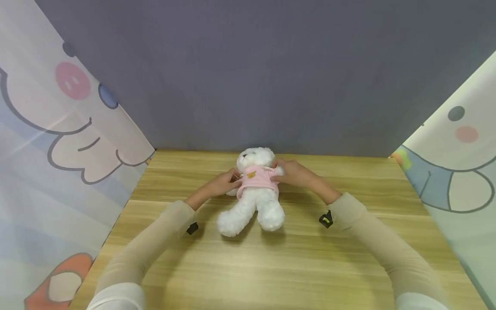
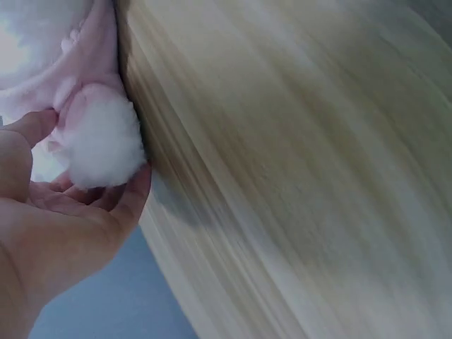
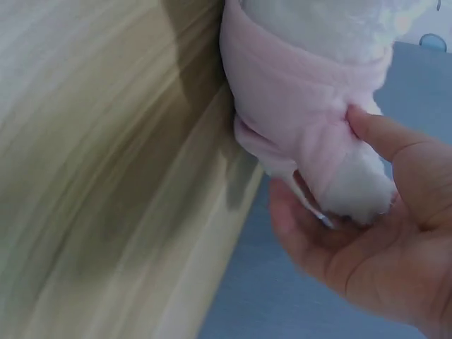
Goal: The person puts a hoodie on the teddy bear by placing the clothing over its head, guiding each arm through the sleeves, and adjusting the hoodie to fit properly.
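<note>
A white plush teddy bear [image 1: 255, 183] in a pink shirt [image 1: 263, 177] lies face up on the wooden table, its head toward the grey panel and its legs toward me. At the bear's left-side arm, my left hand [image 1: 221, 184] grips with the thumb on the shirt and fingers curled under the fluffy paw [image 2: 106, 141]. On the opposite side my right hand [image 1: 295, 173] holds the other arm [image 3: 357, 183], its thumb pressing into the pink sleeve. A thin white strip [image 3: 314, 208] shows beside that arm in the right wrist view.
The wooden table [image 1: 248, 267] runs back to an upright grey panel [image 1: 271, 77]. Cartoon-printed sheets stand at the left [image 1: 31, 181] and right [image 1: 465, 185]. Small dark devices [image 1: 326, 219] sit at both wrists.
</note>
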Demonstrator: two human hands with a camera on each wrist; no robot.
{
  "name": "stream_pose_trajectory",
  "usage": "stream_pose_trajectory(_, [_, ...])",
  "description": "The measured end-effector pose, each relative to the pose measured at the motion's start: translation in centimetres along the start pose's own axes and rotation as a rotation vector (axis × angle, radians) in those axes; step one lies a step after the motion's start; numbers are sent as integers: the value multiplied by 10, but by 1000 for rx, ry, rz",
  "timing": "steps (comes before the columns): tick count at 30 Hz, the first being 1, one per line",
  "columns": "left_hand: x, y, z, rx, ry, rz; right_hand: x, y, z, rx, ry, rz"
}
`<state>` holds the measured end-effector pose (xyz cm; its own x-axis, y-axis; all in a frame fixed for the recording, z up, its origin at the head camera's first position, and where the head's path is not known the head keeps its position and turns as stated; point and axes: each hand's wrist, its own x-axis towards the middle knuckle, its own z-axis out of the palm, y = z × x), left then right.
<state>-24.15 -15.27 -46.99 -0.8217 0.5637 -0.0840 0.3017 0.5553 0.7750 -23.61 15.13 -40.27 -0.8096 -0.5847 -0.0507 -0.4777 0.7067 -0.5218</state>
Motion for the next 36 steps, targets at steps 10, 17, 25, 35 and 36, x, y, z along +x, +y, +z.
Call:
stream_pose_trajectory(10, [-7, -1, -2, -299, -36, -15, -2, 23, 5, 386, -44, 110])
stream_pose_trajectory(17, [-14, -3, -10, -306, 38, -11, -19, 44, 2, 292, -47, 122])
stream_pose_trajectory(25, [-4, -1, 6, -309, 161, 15, -14, 43, 6, 271, -6, 92])
stream_pose_trajectory(35, [19, 11, -5, -190, 143, 72, 0, 40, 7, 252, 154, -58])
stream_pose_trajectory(36, [23, 14, -7, -172, 144, 77, 2, 40, 7, 230, 188, -82])
